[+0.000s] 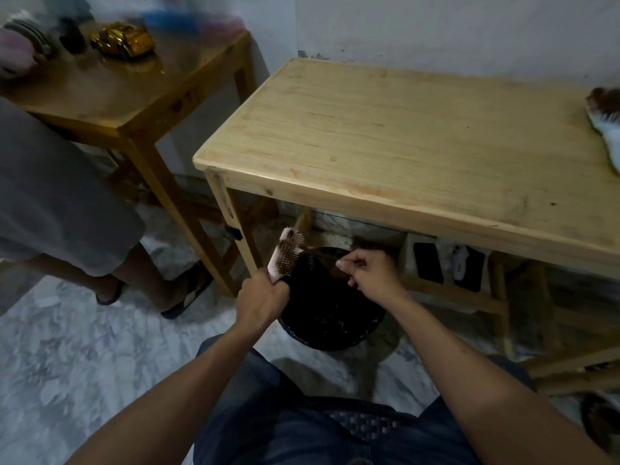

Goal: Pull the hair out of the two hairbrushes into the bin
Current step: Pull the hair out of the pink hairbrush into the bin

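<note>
My left hand (262, 297) grips the handle of a pink hairbrush (286, 255), bristles facing right, held over the left rim of a black bin (330, 333) on the floor. Over the bin's opening, my right hand (372, 271) pinches a tuft of brown hair (337, 270), with strands stretching back to the brush. A second hairbrush (605, 124), white with brown hair in it, lies on the far right edge of the light wooden table (402, 139).
Another person's legs in sandals (151, 290) stand at the left beside a darker wooden table (141, 85) that carries a gold toy car (122, 40). Dark and white items lie under the light table at the right (449, 260). My knees are below the bin.
</note>
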### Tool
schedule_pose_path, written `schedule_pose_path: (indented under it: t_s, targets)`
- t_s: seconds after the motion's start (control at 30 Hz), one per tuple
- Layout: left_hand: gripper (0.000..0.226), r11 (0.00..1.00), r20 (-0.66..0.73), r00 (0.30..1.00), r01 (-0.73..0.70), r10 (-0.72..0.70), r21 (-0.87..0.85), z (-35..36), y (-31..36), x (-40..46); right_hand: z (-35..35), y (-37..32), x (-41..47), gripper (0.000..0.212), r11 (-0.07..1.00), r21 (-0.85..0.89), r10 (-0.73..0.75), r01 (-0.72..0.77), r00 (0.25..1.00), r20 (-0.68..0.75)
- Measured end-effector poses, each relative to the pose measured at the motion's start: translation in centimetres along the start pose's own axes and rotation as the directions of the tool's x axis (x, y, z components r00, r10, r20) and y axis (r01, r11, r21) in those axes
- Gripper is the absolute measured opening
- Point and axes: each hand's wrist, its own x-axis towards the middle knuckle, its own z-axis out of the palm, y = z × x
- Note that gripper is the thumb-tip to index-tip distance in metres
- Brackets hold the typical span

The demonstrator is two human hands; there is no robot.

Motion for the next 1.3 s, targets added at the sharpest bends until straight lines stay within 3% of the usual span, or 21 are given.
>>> schedule_pose_path:
  t_s: [0.13,0.2,0.33,0.43,0.57,0.7,0.77,0.9,1.13,1.3]
  targets:
    - [0.024,0.987,-0.043,0.99,0.129,-0.134,-0.099,-0.5,-0.3,1.4,-0.1,0.1,-0.5,0.011,0.999,-0.034,-0.022,0.021,0.999,-0.03]
    - [0.028,0.989,-0.066,0.988,0.132,-0.136,-0.065,-1.1,-0.8,1.9,-0.7,0.2,-0.5,0.011,0.999,-0.023,-0.025,0.024,0.998,-0.052]
    - [0.029,0.998,-0.063,0.998,-0.001,0.005,0.069,-1.4,-0.9,1.5,-1.3,0.5,-0.2,0.012,0.997,-0.075,0.018,-0.017,1.0,0.01]
    - [0.027,0.981,-0.038,0.991,-0.12,0.127,0.15,-1.0,0.0,0.4,-0.7,-0.3,-0.2,0.033,0.993,-0.089,0.086,-0.078,0.992,0.092]
    - [0.028,0.925,-0.012,0.957,-0.277,0.29,0.261,-0.6,1.4,-0.6,1.1,-1.4,0.4,0.053,0.98,0.146,0.107,-0.133,0.979,0.173]
    - [0.033,0.878,0.0,0.934,-0.337,0.358,0.338,-0.8,2.1,-0.7,2.0,-1.9,0.7,0.019,0.916,0.369,0.06,-0.155,0.964,0.258]
    - [0.033,0.887,-0.006,0.934,-0.338,0.357,0.315,-1.0,1.7,-0.4,2.0,-1.7,0.6,0.003,0.924,0.361,0.06,-0.129,0.979,0.197]
    - [0.029,0.932,-0.026,0.965,-0.245,0.261,0.266,-1.2,0.2,0.5,1.1,-1.1,0.4,0.011,0.94,0.33,0.073,-0.09,0.995,0.063]
    - [0.033,0.995,-0.031,0.999,-0.029,0.032,0.091,-1.5,-1.9,1.7,-0.4,0.8,0.0,0.022,0.958,0.275,0.085,-0.08,0.996,-0.007]
    - [0.031,0.992,-0.003,0.994,-0.112,0.112,0.06,-1.3,-1.3,1.4,0.0,1.1,0.2,0.013,0.962,0.221,0.167,-0.162,0.986,-0.001]
